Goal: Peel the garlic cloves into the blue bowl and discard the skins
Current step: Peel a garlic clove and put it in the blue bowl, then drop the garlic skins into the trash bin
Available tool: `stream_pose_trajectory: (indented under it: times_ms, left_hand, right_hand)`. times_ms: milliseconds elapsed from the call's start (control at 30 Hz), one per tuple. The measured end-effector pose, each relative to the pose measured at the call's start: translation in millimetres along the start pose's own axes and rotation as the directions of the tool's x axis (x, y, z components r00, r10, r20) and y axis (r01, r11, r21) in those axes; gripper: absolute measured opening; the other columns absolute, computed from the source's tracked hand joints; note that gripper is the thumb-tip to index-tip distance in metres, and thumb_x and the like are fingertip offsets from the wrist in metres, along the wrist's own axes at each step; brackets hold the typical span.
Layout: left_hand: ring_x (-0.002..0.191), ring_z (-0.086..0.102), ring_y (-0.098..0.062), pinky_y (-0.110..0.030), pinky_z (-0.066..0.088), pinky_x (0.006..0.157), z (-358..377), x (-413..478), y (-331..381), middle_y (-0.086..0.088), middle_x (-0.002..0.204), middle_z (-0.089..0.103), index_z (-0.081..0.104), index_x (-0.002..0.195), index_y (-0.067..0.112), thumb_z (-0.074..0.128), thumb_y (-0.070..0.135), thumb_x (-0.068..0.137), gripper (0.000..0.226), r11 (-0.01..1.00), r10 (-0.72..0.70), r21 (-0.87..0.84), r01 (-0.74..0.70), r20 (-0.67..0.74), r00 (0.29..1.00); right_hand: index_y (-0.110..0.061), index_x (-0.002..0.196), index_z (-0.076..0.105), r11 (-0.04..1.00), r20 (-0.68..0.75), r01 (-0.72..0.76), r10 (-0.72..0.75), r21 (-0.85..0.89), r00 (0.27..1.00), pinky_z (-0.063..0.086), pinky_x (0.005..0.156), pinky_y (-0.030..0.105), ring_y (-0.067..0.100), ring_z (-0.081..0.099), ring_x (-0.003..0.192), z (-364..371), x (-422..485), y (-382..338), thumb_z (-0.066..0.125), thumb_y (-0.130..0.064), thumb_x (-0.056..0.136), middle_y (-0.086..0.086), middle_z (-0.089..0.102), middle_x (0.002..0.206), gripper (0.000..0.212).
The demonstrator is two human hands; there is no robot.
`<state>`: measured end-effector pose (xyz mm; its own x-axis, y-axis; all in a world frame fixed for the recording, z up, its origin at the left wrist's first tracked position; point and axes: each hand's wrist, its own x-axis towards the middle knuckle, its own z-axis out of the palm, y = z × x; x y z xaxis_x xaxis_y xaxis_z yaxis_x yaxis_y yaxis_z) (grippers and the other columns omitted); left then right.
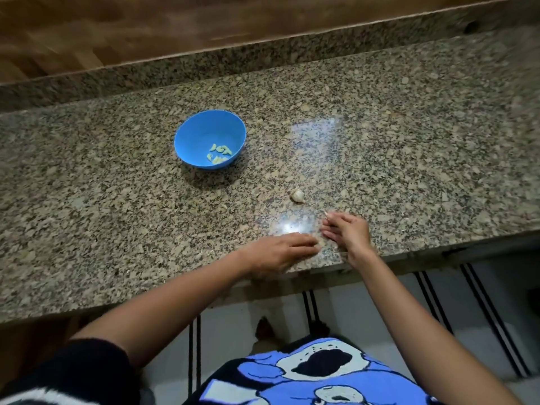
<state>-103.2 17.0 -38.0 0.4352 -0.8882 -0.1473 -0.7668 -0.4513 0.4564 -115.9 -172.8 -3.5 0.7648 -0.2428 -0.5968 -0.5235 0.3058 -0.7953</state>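
Note:
A blue bowl (194,135) stands on the granite counter, left of centre, with several peeled pale cloves (219,153) in its bottom. A small whitish piece of garlic (297,195) lies alone on the counter to the bowl's right. Near the front edge, my left hand (279,251) lies palm down, fingers flat and together on the stone. My right hand (349,229) is just to its right, fingers bent downward, with a small pale scrap (326,213) at its fingertips. Whether the fingers pinch that scrap is unclear.
The speckled granite counter (117,214) runs across the view with a raised back ledge (204,65) and a wooden wall behind. Its front edge passes just under my wrists. Below are a tiled floor and my blue patterned clothing (315,372).

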Motion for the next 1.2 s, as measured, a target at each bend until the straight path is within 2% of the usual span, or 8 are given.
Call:
stream_pose_trajectory:
  times_ms: [467, 667, 733, 800, 833, 900, 1000, 1200]
  left_hand:
    - [0.094, 0.067, -0.022, -0.028, 0.057, 0.077, -9.8, -107.8, -41.1, -0.012, 0.104, 0.069, 0.069, 0.105, 0.002, 0.051, 0.012, 0.088, 0.027, 0.932, 0.292, 0.273, -0.238, -0.176, 0.94]
    - [0.074, 0.068, -0.016, -0.025, 0.058, 0.062, -12.6, -145.9, -39.8, -0.007, 0.092, 0.069, 0.068, 0.093, 0.008, 0.068, 0.017, 0.075, 0.02, 0.958, -0.117, 0.22, 0.185, -0.287, 0.951]
    - [0.069, 0.068, -0.014, -0.027, 0.059, 0.061, -17.2, -152.1, -23.2, -0.004, 0.085, 0.07, 0.069, 0.087, 0.01, 0.065, 0.016, 0.08, 0.01, 0.861, -0.48, -0.059, 0.505, -0.42, 0.77]
    - [0.075, 0.069, -0.014, -0.028, 0.059, 0.066, -21.8, -164.5, -14.2, -0.004, 0.09, 0.07, 0.072, 0.089, 0.01, 0.067, 0.01, 0.082, 0.008, 0.405, -0.914, -0.673, 0.619, -0.284, 0.289]
    - [0.08, 0.07, -0.016, -0.028, 0.059, 0.069, -22.0, -177.0, -12.9, -0.008, 0.096, 0.07, 0.073, 0.089, 0.008, 0.068, 0.005, 0.08, 0.011, 0.103, -0.989, -0.917, 0.384, -0.055, 0.135]
    - [0.081, 0.071, -0.018, -0.023, 0.058, 0.068, -25.4, -212.7, -2.3, -0.017, 0.101, 0.068, 0.074, 0.081, 0.0, 0.067, -0.003, 0.077, 0.009, -0.245, -0.969, -0.919, -0.309, 0.223, 0.104]
    - [0.063, 0.07, -0.015, -0.019, 0.056, 0.056, -5.2, -270.6, 35.7, -0.016, 0.081, 0.071, 0.072, 0.063, -0.003, 0.08, -0.014, 0.056, 0.015, -0.15, -0.961, -0.53, -0.835, 0.277, -0.003]
    - [0.055, 0.068, -0.012, -0.018, 0.053, 0.048, 74.6, -381.5, 122.2, -0.008, 0.064, 0.07, 0.072, 0.061, 0.0, 0.049, -0.002, 0.094, 0.04, 0.269, -0.818, -0.244, -0.932, 0.452, -0.355]
  right_hand:
    - [-0.006, 0.085, 0.066, 0.988, -0.09, 0.125, -0.134, -0.096, 0.987, 0.056, 0.056, 0.019, 0.017, 0.064, 0.061, 52.4, -10.4, 16.3, 0.06, -0.007, 0.088, 0.01, 0.067, 0.073, 0.007]
    - [0.001, 0.085, 0.066, 0.985, 0.093, 0.093, -0.08, -0.148, 0.993, 0.055, 0.061, 0.027, 0.019, 0.062, 0.06, 76.6, -20.3, 24.0, 0.058, -0.004, 0.089, 0.013, 0.065, 0.071, 0.01]
    - [0.001, 0.082, 0.066, 0.975, 0.207, 0.085, -0.041, -0.205, 0.977, 0.055, 0.062, 0.031, 0.021, 0.062, 0.06, 85.3, -26.2, 25.7, 0.058, -0.004, 0.089, 0.014, 0.065, 0.071, 0.011]
    - [0.0, 0.083, 0.066, 0.955, 0.346, 0.093, 0.01, -0.281, 0.938, 0.055, 0.064, 0.033, 0.021, 0.063, 0.061, 98.6, -34.0, 25.8, 0.06, -0.004, 0.087, 0.013, 0.066, 0.071, 0.008]
    - [-0.001, 0.084, 0.066, 0.942, 0.416, 0.11, 0.034, -0.317, 0.909, 0.056, 0.064, 0.031, 0.02, 0.064, 0.062, 108.2, -37.6, 27.0, 0.06, -0.003, 0.087, 0.012, 0.067, 0.07, 0.007]
    - [-0.002, 0.085, 0.067, 0.913, 0.556, 0.16, 0.083, -0.375, 0.827, 0.056, 0.062, 0.026, 0.019, 0.064, 0.062, 137.0, -48.0, 33.4, 0.061, -0.002, 0.086, 0.011, 0.067, 0.069, 0.006]
    - [-0.003, 0.077, 0.064, 0.881, 0.708, 0.164, 0.232, -0.444, 0.667, 0.051, 0.056, 0.021, 0.012, 0.061, 0.053, 199.1, -84.0, 59.7, 0.058, 0.001, 0.088, 0.011, 0.063, 0.066, 0.013]
    - [0.012, 0.099, 0.06, 0.761, 0.757, 0.166, 0.548, -0.628, 0.355, 0.052, 0.05, 0.016, 0.007, 0.06, 0.043, 309.4, -200.7, 158.0, 0.052, 0.002, 0.091, 0.01, 0.061, 0.065, 0.015]
